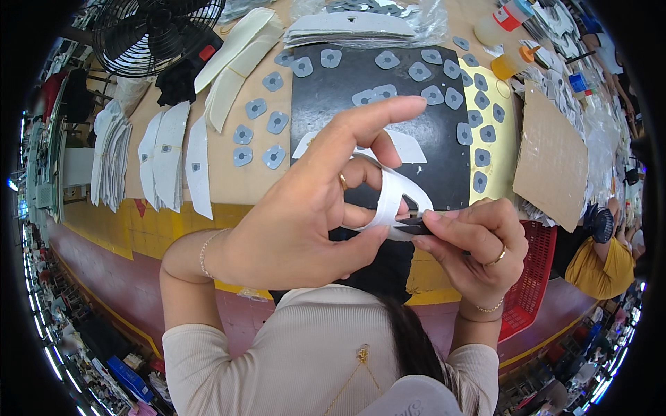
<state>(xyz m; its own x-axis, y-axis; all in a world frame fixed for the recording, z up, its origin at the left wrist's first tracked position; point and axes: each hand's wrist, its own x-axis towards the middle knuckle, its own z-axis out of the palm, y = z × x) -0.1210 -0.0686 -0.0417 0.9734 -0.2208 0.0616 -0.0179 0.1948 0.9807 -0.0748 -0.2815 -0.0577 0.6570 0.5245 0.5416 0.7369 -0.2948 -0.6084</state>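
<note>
My left hand (295, 208) is closed on a white curved fabric piece (392, 194), bent into a loop, with its index finger stretched out above. A small dark-edged opening shows in the piece near its right end. There my right hand (479, 239) pinches a small black pointed thing (411, 226) against the fabric; whether it is a tool or a patch I cannot tell. Behind my hands, another white curved piece (408, 145) lies on a black mat (316, 104). Several grey patches with dark round centres (276, 123) are spread over the mat and around it.
Stacked white pieces (350, 29) lie at the far edge, with more stacks (166, 163) at the left. A black fan (156, 31) stands far left. Two bottles, clear (496, 28) and yellow (510, 64), stand far right beside cardboard (551, 152). A red basket (531, 277) sits lower right.
</note>
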